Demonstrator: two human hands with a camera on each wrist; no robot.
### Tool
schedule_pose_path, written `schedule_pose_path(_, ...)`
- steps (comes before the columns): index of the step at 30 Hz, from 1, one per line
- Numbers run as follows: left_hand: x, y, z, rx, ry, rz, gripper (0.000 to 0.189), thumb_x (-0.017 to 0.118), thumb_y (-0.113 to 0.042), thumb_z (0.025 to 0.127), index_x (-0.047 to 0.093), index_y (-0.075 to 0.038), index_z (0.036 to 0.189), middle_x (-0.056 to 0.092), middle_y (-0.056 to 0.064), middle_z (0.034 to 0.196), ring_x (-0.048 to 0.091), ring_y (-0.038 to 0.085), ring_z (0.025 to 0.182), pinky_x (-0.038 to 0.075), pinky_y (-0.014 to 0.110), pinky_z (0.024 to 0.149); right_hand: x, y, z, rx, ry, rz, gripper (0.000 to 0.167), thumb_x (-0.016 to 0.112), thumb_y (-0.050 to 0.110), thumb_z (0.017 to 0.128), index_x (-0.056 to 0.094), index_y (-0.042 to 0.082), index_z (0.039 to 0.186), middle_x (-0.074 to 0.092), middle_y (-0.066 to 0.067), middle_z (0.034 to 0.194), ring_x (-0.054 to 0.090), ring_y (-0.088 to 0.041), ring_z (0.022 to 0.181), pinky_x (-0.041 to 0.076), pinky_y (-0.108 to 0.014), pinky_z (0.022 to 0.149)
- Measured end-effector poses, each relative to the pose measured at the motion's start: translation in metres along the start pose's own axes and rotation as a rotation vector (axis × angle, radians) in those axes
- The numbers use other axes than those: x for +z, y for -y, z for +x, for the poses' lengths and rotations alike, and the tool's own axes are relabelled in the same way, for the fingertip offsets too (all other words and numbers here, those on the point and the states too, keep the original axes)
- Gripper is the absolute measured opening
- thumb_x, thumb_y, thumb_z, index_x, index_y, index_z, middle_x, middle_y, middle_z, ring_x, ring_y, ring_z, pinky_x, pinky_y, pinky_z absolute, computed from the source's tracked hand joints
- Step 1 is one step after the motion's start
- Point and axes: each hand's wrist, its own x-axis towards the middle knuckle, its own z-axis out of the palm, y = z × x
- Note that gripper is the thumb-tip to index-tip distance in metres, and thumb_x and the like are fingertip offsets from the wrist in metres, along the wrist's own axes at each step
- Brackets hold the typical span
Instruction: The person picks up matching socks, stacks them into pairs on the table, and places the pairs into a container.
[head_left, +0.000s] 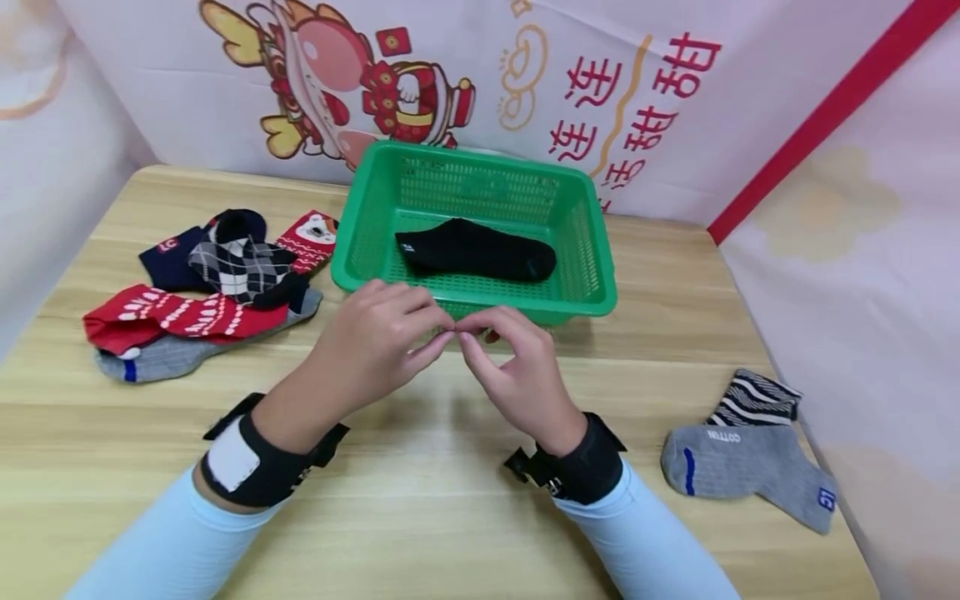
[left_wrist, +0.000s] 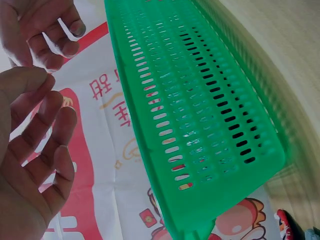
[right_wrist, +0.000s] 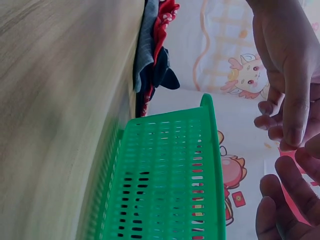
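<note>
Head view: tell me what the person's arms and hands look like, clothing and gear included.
The left sleeve and right sleeve are light blue. Each wrist has a black strap: the left wristband bears a white rectangular patch, and the right wristband shows small pale markings. The left hand and right hand wear no gloves.

basket (left_wrist: 195, 120) — cropped in wrist views
</note>
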Motion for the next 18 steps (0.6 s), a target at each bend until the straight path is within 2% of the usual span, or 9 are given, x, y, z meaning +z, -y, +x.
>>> schedule_pose_path(3,-0.001,-0.007,0.006,0.005,-0.003,0.017,0.014,0.08,-0.023,0.085,0.078,-0.011,0.092,0.073,0.004,0.087,0.068,0.023,0.079,0.049,0.035,0.066,-0.008,0.0,-0.001,-0.015,0.004,-0.007,0.009,0.065,0.007,0.095,0.072,0.005,0.1,0.072,-0.006,0.096,0.062,-0.014,0.091,0.054,-0.034,0.081)
schedule_pose_path(8,-0.01,-0.011,0.002,-0.022,-0.012,0.083,0.014,0.079,-0.021,0.084,0.077,-0.009,0.089,0.072,0.007,0.082,0.069,0.025,0.072,0.047,0.036,0.058,-0.003,0.002,0.007,-0.062,0.044,-0.005,0.009,0.065,0.008,0.095,0.072,0.004,0.098,0.071,-0.006,0.095,0.062,-0.013,0.092,0.054,-0.028,0.085)
schedule_pose_path(14,-0.01,-0.021,0.005,-0.009,0.0,0.103,0.015,0.077,-0.024,0.084,0.077,-0.009,0.088,0.07,0.006,0.077,0.061,0.024,0.056,0.043,0.034,0.048,-0.009,0.001,0.003,-0.047,0.062,-0.038,0.009,0.065,0.007,0.094,0.072,0.004,0.098,0.071,-0.005,0.094,0.063,-0.012,0.093,0.051,-0.023,0.086)
schedule_pose_path(18,-0.009,-0.028,0.008,0.002,0.021,0.099,0.02,0.08,-0.028,0.082,0.077,-0.01,0.09,0.071,0.006,0.078,0.062,0.023,0.053,0.035,0.028,0.04,-0.014,-0.002,-0.004,-0.022,0.077,-0.075,0.01,0.063,0.006,0.094,0.073,0.005,0.097,0.072,-0.004,0.094,0.062,-0.012,0.093,0.05,-0.021,0.087)
